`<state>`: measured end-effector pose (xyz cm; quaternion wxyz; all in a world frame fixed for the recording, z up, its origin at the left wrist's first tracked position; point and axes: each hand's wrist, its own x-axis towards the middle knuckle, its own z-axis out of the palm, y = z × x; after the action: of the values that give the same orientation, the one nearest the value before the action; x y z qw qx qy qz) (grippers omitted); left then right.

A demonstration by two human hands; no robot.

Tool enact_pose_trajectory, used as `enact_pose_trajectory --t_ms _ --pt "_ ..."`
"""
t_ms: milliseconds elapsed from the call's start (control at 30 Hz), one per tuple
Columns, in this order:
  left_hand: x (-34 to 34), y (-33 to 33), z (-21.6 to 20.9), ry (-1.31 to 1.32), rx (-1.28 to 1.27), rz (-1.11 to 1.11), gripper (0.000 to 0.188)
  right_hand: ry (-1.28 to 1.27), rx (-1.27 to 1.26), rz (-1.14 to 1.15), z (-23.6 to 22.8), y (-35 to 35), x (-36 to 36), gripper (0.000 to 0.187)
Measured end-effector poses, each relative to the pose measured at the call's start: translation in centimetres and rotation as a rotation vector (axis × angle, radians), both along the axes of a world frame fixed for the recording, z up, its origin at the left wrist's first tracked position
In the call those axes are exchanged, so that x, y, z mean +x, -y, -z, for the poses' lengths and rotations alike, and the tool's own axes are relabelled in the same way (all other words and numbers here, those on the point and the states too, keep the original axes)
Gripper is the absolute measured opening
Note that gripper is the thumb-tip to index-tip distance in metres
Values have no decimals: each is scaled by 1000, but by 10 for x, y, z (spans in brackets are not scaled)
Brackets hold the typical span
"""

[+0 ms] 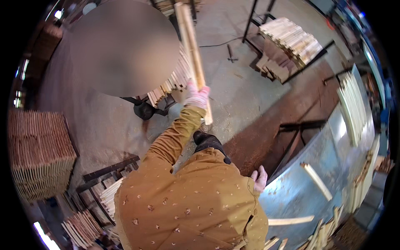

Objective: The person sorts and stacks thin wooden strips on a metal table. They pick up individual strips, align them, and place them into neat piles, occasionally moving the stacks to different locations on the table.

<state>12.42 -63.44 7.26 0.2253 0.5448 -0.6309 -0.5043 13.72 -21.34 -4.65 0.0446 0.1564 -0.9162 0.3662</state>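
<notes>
Head view: left hand [196, 96] grips wooden slats [191, 46] near their lower end.

No packages, labels, signs or screens are seen anywhere in view; only bare timber, metal racks and concrete floor are shown

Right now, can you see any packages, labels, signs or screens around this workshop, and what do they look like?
None that can be made out. The view holds only wood and metal: stacks of wooden slats on dark metal racks, a blue metal table with loose slats, and a long wooden strip held in the left hand. The right hand rests by the table's edge.
</notes>
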Motion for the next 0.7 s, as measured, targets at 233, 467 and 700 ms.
enact_pose_trajectory --t_ms 233,467,700 --pt "104 218 120 462 -92 -378 53 194 160 -85 18 100 -55 33" --pt "224 324 222 793 50 -322 48 349 255 -363 -21 226 -90 32" --pt "248 337 324 558 255 -353 74 519 531 -404 -4 238 -86 33"
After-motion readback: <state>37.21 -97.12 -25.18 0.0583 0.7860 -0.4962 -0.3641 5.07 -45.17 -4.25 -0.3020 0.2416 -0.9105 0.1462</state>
